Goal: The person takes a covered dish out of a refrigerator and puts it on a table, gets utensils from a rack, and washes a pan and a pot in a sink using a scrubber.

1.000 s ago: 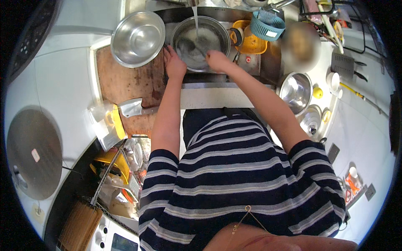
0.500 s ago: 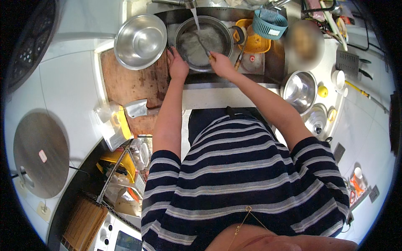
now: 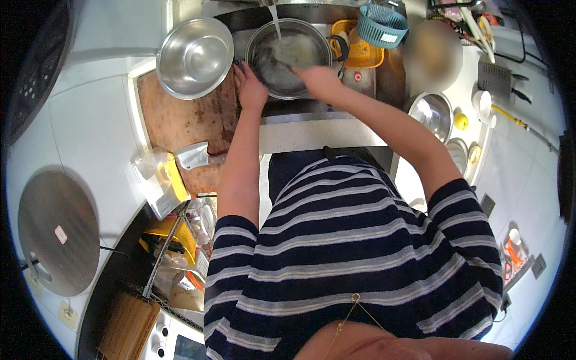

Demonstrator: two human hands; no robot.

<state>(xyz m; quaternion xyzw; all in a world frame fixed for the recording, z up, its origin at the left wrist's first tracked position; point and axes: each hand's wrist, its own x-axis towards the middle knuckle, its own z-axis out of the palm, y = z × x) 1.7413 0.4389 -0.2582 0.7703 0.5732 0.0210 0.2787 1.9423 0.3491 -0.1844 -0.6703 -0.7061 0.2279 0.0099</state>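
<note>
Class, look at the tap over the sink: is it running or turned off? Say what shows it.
Running. A stream of water falls from the top edge into the metal bowl in the sink, where both hands are busy.

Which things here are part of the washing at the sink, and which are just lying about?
In use: metal pot in the sink, water stream, left hand on its rim, right hand inside.
Lying about: steel bowl, cutting board, cleaver, blue basket.

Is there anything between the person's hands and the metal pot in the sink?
Nothing visible does. The left hand grips the rim of the pot on its left side, and the right hand reaches over the rim into it. Only the stream of water falls into the pot, behind the hands.
</note>
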